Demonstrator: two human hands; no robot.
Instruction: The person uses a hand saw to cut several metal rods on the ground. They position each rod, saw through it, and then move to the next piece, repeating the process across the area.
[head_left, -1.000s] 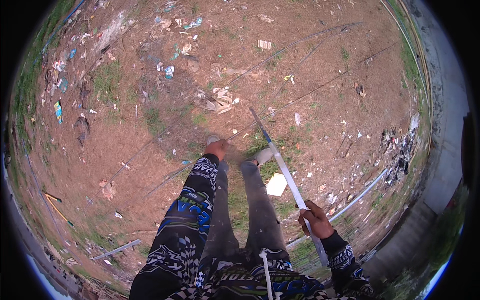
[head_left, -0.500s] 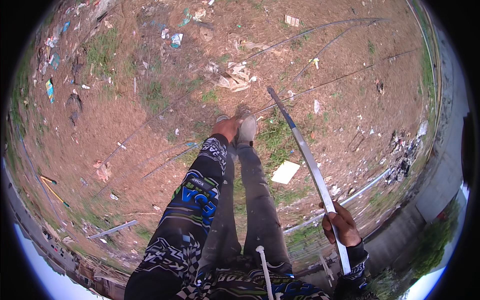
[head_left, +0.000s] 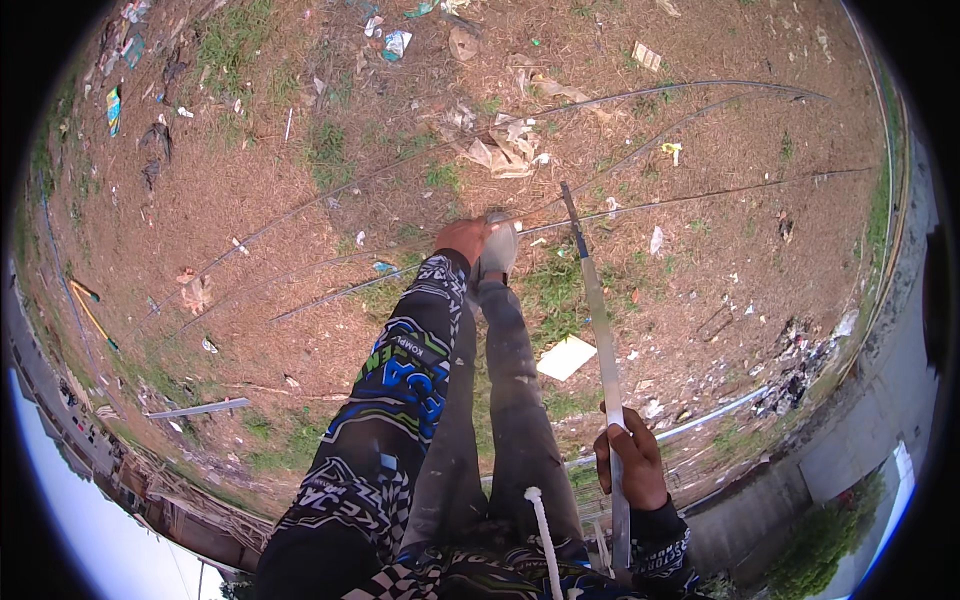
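My left hand point(head_left: 463, 238) reaches down beside my shoe point(head_left: 499, 245), its back turned up. The fingers curl under, partly hidden, and seem closed on one of the long thin rods point(head_left: 345, 296) that run past the foot. On the right, my right hand point(head_left: 632, 455) grips a long flat metal strip point(head_left: 598, 320) near its lower part, fingers wrapped round it. The strip stands out away from me, silvery along most of its length, with a dark, narrower far end.
Beyond my foot lie crumpled brownish sheeting point(head_left: 502, 150) and scattered litter. A pale flat square point(head_left: 567, 358) rests on grass to the right. Far left are a yellow-and-black long-handled tool point(head_left: 92, 315) and a grey bar point(head_left: 200, 408). A pale pipe point(head_left: 715, 408) crosses behind my right hand.
The metal strip now stands more upright, and my right hand has shifted leftward in the picture. My left hand stays low by the shoe. The ground has shifted in view.
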